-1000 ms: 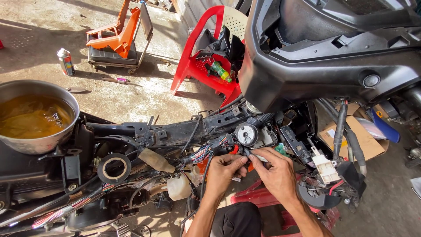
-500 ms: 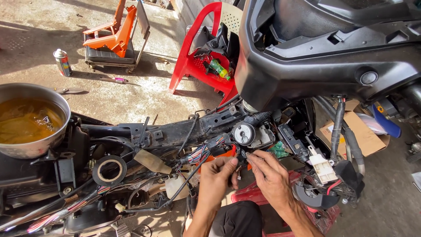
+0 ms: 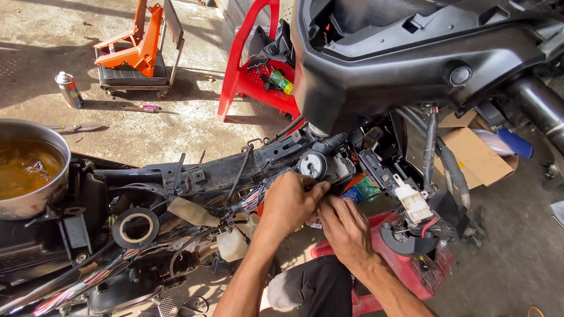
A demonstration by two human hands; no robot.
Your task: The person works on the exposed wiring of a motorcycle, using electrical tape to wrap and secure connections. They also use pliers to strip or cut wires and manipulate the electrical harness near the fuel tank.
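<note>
— From the head camera, what do we have in our hands?

— Both sit together at the stripped scooter frame [image 3: 194, 176], just under the round cylinder [image 3: 311, 166], a metal-faced part mounted on the frame. Our left hand [image 3: 289, 202] is curled, fingers closed around the bundle of coloured wires [image 3: 254, 199] where it meets that part. Our right hand [image 3: 346, 229] lies just beside it, fingertips pinched on something small at the same spot; what exactly, we cannot tell, since the fingers hide it.

— How do we judge the wires will handle?

— Light and limp, we think, thin strands that bend easily and could pull out of a connector if tugged. We would hold them by the sheathed bundle or the plug body, not by single strands. The white connector block [image 3: 413, 202] to the right looks like stiff plastic, easy to pinch on its sides.

— And around us?

— A roll of black tape [image 3: 135, 227] rests on the frame to the left, and further left a metal bowl [image 3: 35, 202] holds brown liquid. On the concrete floor [image 3: 188, 117] stand a spray can [image 3: 69, 89], an orange creeper seat [image 3: 138, 53] and a red plastic chair [image 3: 252, 76]. The black body panel [image 3: 411, 58] hangs above, a cardboard box [image 3: 473, 154] lies to the right.
</note>
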